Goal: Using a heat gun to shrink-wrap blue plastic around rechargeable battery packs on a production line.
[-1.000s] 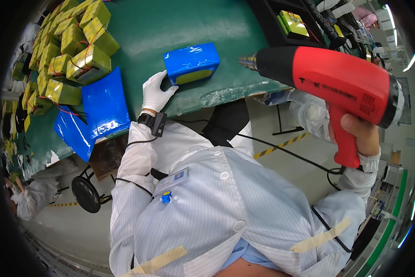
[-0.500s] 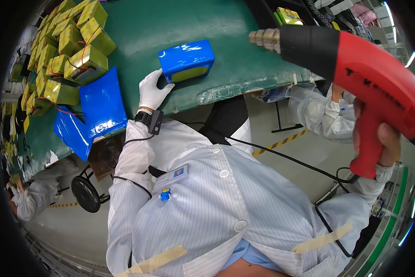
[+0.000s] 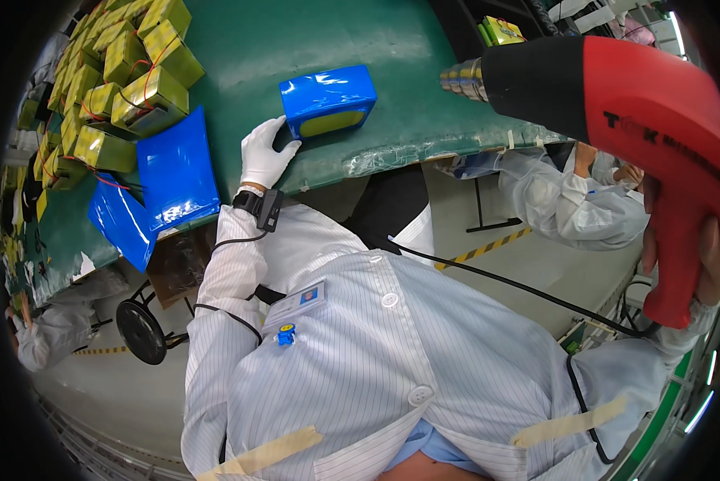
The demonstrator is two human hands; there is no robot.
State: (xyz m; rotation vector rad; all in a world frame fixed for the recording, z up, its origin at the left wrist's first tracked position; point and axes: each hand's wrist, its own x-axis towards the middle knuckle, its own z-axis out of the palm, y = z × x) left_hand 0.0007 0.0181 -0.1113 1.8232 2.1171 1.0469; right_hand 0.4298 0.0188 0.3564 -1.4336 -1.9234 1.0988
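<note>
My right hand (image 3: 710, 264) is wrapped round the handle of a red and black heat gun (image 3: 616, 96), raised at the right with its stepped metal nozzle pointing left. On the green bench lies a box-shaped pack in shiny blue film (image 3: 328, 86), its yellow-green end showing through an opening in the film. Beside the pack's lower left corner rests my white-gloved left hand (image 3: 265, 156), thumb and fingers spread and not closed round it. Whether the fingertips touch the pack is hard to tell.
Many yellow-green packs with red wires (image 3: 147, 100) are heaped at the left. Near them lie flat blue film sleeves (image 3: 179, 172) at the bench edge. The heat gun's black cord (image 3: 512, 280) crosses my front. Another person's white sleeve (image 3: 564, 196) is at the right.
My right hand and the heat gun have moved right and slightly down, the nozzle tip drawing a little away from the pack. My left hand stays beside the pack, nearly unchanged.
</note>
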